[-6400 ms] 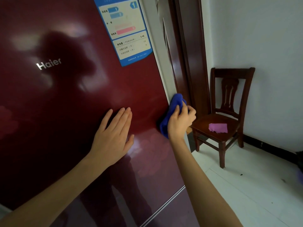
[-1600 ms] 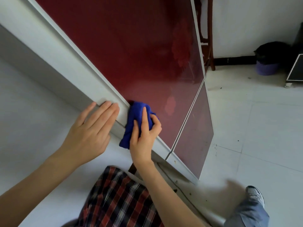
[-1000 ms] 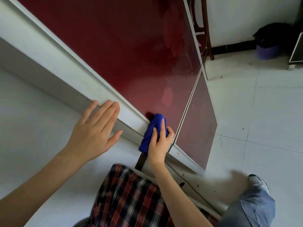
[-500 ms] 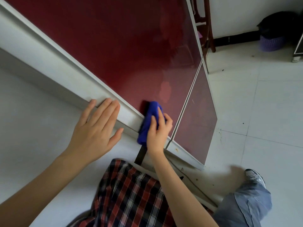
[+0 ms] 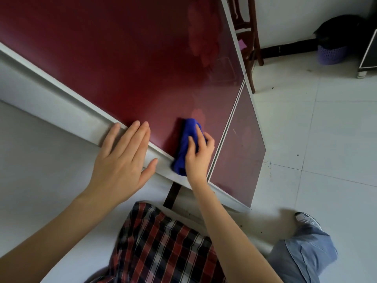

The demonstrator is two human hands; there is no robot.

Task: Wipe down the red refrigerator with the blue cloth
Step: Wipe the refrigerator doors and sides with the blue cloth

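Note:
The red refrigerator (image 5: pixel 126 58) fills the upper left, seen from above at a steep tilt, with a grey-white side panel and edge trim on its left. My right hand (image 5: pixel 199 156) grips the bunched blue cloth (image 5: pixel 186 144) and presses it against the lower part of the red door, near the left edge trim and just above the seam to the lower door. My left hand (image 5: pixel 122 160) lies flat with straight fingers on the white side panel, fingertips on the trim.
A dark wooden chair (image 5: pixel 247 37) with a pink cloth on its seat stands right of the fridge. A purple basket (image 5: pixel 332 54) and a black cabinet corner (image 5: pixel 369 50) sit at the far right. White tiled floor lies below; my plaid shirt and jeans show at the bottom.
My right hand has slid the cloth up the door's left edge and slightly onto the red face after going down toward the seam. My left hand stays on the side panel.

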